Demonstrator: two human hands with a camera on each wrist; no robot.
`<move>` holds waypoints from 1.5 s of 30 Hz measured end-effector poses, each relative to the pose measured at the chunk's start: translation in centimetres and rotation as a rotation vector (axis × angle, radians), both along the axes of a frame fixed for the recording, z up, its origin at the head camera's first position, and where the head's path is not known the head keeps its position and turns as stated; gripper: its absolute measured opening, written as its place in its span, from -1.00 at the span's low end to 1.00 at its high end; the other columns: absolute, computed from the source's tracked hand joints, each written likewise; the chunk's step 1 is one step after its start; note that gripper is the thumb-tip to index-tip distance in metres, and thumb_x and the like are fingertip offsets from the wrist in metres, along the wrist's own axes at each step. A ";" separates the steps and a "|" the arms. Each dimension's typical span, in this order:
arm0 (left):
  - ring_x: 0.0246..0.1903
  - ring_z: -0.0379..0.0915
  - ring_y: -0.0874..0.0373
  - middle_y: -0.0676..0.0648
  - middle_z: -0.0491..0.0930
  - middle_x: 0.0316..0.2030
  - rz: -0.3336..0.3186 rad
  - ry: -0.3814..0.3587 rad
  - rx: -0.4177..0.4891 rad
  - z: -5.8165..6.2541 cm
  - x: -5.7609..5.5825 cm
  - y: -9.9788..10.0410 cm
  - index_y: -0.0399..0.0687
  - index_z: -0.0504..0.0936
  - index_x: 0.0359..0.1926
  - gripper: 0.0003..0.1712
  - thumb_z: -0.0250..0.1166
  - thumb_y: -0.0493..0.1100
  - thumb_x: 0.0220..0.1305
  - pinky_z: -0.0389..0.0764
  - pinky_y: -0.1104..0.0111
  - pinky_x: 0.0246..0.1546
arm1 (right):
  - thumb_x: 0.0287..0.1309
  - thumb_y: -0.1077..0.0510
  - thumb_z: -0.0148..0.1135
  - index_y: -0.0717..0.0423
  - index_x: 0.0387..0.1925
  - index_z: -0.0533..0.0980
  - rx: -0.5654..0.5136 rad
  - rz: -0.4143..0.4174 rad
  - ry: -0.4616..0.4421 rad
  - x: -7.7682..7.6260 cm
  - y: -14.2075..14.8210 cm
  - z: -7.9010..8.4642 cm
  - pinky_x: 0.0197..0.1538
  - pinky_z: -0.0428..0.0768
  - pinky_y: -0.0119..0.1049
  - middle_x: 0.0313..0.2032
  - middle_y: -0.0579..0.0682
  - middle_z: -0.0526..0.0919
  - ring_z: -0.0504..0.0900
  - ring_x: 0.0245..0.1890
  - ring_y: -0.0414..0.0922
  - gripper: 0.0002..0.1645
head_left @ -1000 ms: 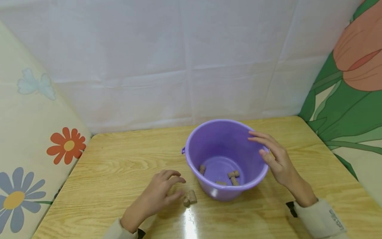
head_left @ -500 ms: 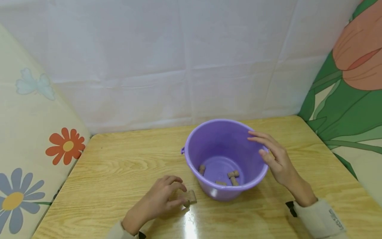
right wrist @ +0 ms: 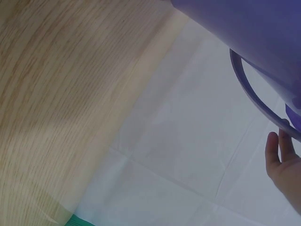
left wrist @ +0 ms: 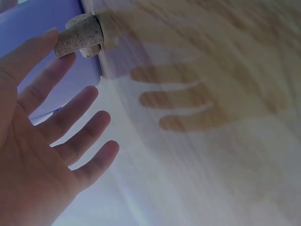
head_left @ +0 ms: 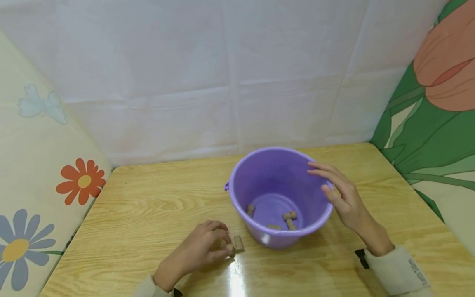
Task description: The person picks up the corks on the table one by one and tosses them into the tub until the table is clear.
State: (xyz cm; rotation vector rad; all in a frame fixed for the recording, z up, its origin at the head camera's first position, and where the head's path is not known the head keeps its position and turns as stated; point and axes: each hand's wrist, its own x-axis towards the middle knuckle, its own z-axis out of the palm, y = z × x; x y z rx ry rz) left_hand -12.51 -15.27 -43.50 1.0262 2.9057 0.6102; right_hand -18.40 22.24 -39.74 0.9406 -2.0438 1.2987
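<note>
Beside the bucket's near left side, my left hand pinches a cork between thumb and index finger, low over the table; its other fingers spread apart in the left wrist view. A second cork lies right next to it, partly hidden behind the pinched one in the left wrist view. The purple bucket stands upright with several corks on its bottom. My right hand rests at the bucket's right rim, fingers nearly straight and reaching over it. In the right wrist view, fingertips meet the bucket's curved handle.
The wood-grain table reaches back to a white cloth hung behind it. Flower-printed panels flank both sides. A small lug sticks out from the bucket's left rim.
My left hand has moved slightly down and right to the nearer cork, and its thumb and index finger have come together on it. The right hand and the bucket have stayed put.
</note>
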 end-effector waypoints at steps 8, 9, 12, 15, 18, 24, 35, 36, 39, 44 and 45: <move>0.04 0.52 0.07 0.00 0.66 -0.01 -0.006 0.008 0.015 0.1 0.0 -0.1 0.17 0.72 -0.27 -0.85 0.44 0.01 0.12 0.56 0.04 0.05 | 0.24 0.40 -0.08 0.35 0.10 0.54 0.000 -0.002 0.001 0.0 0.0 0.0 0.43 0.29 -0.42 0.24 0.18 0.54 0.42 0.36 -0.11 -0.56; 0.04 0.53 0.07 -0.01 0.67 -0.02 -0.009 0.020 0.019 0.1 0.0 -0.1 0.16 0.72 -0.27 -0.85 0.45 0.01 0.12 0.57 0.03 0.05 | 0.24 0.40 -0.07 0.35 0.10 0.55 0.001 -0.002 0.001 0.0 0.0 0.0 0.43 0.29 -0.42 0.24 0.18 0.54 0.41 0.36 -0.11 -0.56; 0.01 0.57 0.04 -0.05 0.69 -0.04 -0.012 0.061 0.026 0.3 -0.1 -0.3 0.13 0.71 -0.28 -0.84 0.45 0.00 0.12 0.59 0.03 0.05 | 0.24 0.40 -0.07 0.35 0.10 0.54 0.006 -0.003 -0.002 0.0 0.0 0.0 0.43 0.29 -0.43 0.24 0.19 0.54 0.41 0.36 -0.12 -0.55; 0.01 0.58 0.01 -0.09 0.69 -0.04 0.003 0.085 0.027 0.5 -0.3 -0.5 0.11 0.71 -0.27 -0.83 0.45 -0.01 0.12 0.60 0.01 0.07 | 0.24 0.40 -0.08 0.34 0.11 0.54 0.007 -0.004 -0.009 0.1 0.0 0.0 0.43 0.28 -0.43 0.24 0.19 0.53 0.41 0.37 -0.12 -0.55; 0.02 0.58 0.00 -0.10 0.68 -0.03 0.017 0.098 0.032 0.7 -0.5 -0.7 0.10 0.70 -0.25 -0.82 0.45 -0.02 0.12 0.61 0.00 0.07 | 0.24 0.40 -0.08 0.33 0.11 0.54 0.007 -0.004 -0.014 0.1 0.0 0.0 0.43 0.28 -0.43 0.24 0.19 0.53 0.41 0.37 -0.12 -0.55; 0.03 0.59 -0.04 -0.12 0.68 -0.03 0.040 0.137 0.051 1.3 -0.8 -1.1 0.08 0.69 -0.25 -0.81 0.46 -0.02 0.13 0.62 0.00 0.08 | 0.24 0.40 -0.07 0.33 0.11 0.55 0.006 -0.004 -0.012 0.0 0.0 0.0 0.43 0.29 -0.43 0.24 0.19 0.53 0.41 0.37 -0.12 -0.55; -0.01 0.59 0.00 -0.08 0.68 -0.06 0.125 0.290 0.109 3.4 -1.7 -1.7 0.04 0.70 -0.23 -0.80 0.48 -0.06 0.13 0.65 0.08 -0.01 | 0.24 0.40 -0.08 0.33 0.12 0.54 0.005 -0.006 -0.014 0.1 0.0 -0.1 0.42 0.28 -0.44 0.25 0.17 0.53 0.40 0.37 -0.12 -0.54; -0.01 0.59 -0.01 -0.08 0.68 -0.06 0.133 0.304 0.123 3.6 -1.9 -1.8 0.04 0.70 -0.22 -0.79 0.48 -0.06 0.13 0.64 0.07 0.00 | 0.24 0.40 -0.08 0.33 0.12 0.54 0.005 -0.005 -0.012 0.1 0.0 -0.1 0.42 0.28 -0.44 0.25 0.16 0.53 0.40 0.37 -0.12 -0.54; -0.02 0.59 -0.05 -0.12 0.68 -0.07 0.134 0.366 0.164 4.2 -2.2 -1.9 -0.02 0.70 -0.23 -0.77 0.51 -0.10 0.09 0.65 0.05 -0.02 | 0.24 0.40 -0.08 0.34 0.11 0.54 0.001 0.001 -0.006 0.0 0.0 -0.1 0.42 0.29 -0.43 0.25 0.17 0.53 0.41 0.37 -0.11 -0.55; -0.04 0.60 -0.09 -0.15 0.68 -0.09 0.130 0.472 0.223 5.2 -2.8 -2.0 -0.10 0.69 -0.21 -0.72 0.53 -0.18 0.03 0.64 0.01 -0.04 | 0.24 0.39 -0.08 0.35 0.11 0.54 -0.002 0.001 0.002 -0.1 0.0 -0.1 0.42 0.29 -0.43 0.24 0.17 0.53 0.41 0.36 -0.11 -0.55; -0.04 0.59 -0.09 -0.15 0.68 -0.09 0.132 0.484 0.241 5.3 -2.9 -2.0 -0.10 0.69 -0.20 -0.72 0.53 -0.20 0.03 0.63 0.01 -0.04 | 0.25 0.39 -0.08 0.35 0.11 0.54 -0.001 0.000 0.002 -0.1 0.0 -0.1 0.42 0.29 -0.43 0.24 0.17 0.53 0.41 0.36 -0.11 -0.55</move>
